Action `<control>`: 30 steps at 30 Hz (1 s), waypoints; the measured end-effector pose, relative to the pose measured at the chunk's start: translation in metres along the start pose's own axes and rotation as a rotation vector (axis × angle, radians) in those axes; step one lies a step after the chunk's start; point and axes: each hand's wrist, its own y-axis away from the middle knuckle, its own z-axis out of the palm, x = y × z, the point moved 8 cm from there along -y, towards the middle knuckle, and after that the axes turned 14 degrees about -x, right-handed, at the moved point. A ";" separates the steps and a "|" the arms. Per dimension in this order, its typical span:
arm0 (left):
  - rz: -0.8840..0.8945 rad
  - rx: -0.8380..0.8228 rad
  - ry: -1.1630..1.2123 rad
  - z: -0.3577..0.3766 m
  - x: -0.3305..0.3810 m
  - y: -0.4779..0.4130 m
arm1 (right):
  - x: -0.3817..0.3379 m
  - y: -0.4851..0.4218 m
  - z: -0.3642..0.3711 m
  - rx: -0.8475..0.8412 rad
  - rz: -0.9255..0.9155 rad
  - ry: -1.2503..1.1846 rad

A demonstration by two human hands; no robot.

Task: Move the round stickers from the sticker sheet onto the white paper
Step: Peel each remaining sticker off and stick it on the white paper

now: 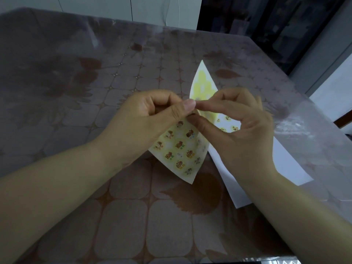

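Left hand (pixel 152 119) pinches the bent sticker sheet (pixel 181 153) above the surface (pixel 95 77); right hand (pixel 242 134) pinches its fold, with the white paper (pixel 285 164) flat beneath that nearer hand.

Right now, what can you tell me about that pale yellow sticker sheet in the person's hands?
The pale yellow paper sticker sheet is thin, printed with rows of round stickers showing small brown cartoon animals; a few circles look blank. It is bent sharply, its far half standing up. The left hand and right hand pinch it at the bend, partly over the white paper.
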 end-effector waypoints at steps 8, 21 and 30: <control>0.081 0.092 -0.245 -0.004 0.007 0.004 | -0.003 0.000 0.001 0.004 -0.044 -0.039; 0.176 0.058 -0.326 0.004 0.017 0.005 | -0.016 0.004 -0.011 0.131 -0.157 0.076; 0.097 0.087 -0.104 -0.005 -0.003 0.001 | -0.030 0.009 -0.011 0.183 -0.314 0.250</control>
